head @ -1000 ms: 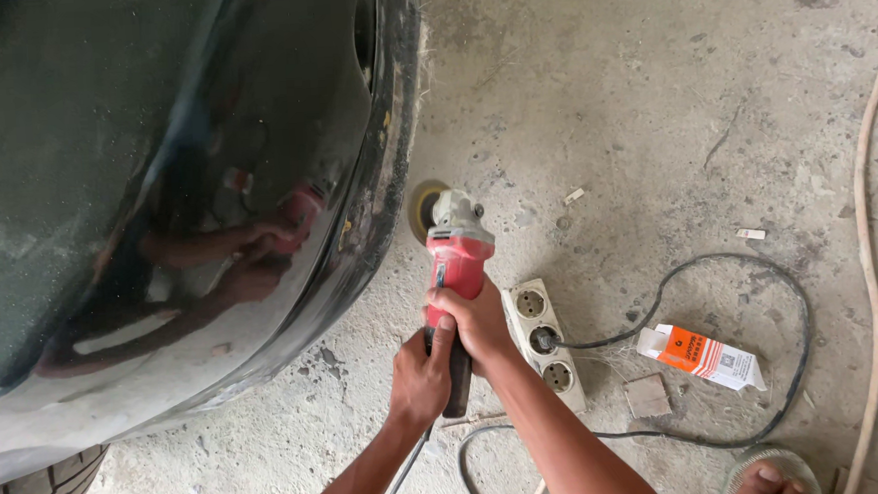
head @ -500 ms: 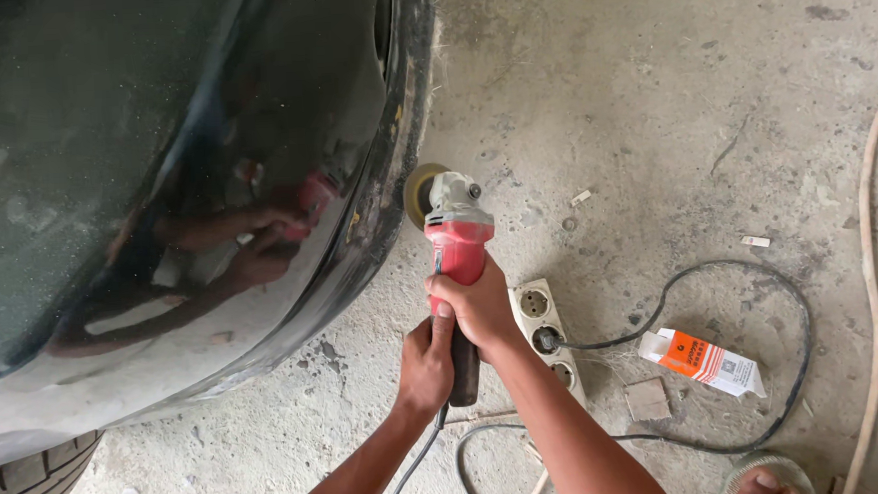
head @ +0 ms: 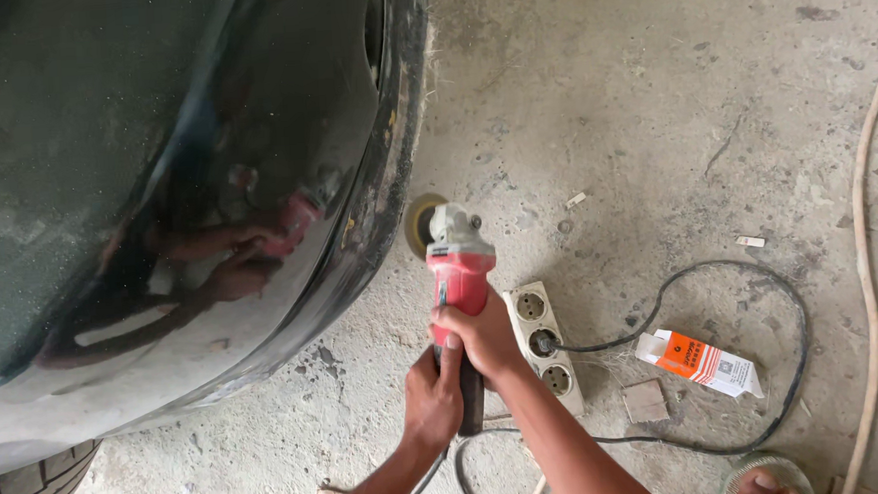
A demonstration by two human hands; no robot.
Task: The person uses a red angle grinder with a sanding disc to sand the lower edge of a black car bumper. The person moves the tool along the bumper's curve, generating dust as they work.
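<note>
Beside dark car panel (head: 156, 192), red grinder (head: 458, 271), tan disc, both hands' grip closed round it

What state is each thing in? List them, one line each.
Angle grinder: gripped in both hands, disc beside the panel's edge.
Left hand: closed on the rear handle.
Right hand: closed on the body.
Power strip: lying flat, one plug inserted.
Orange-and-white box: lying flat.
Car body panel: glossy, edge scuffed.

red angle grinder (head: 458, 276) | disc at dark car panel (head: 205, 169) edge | above floor
</note>
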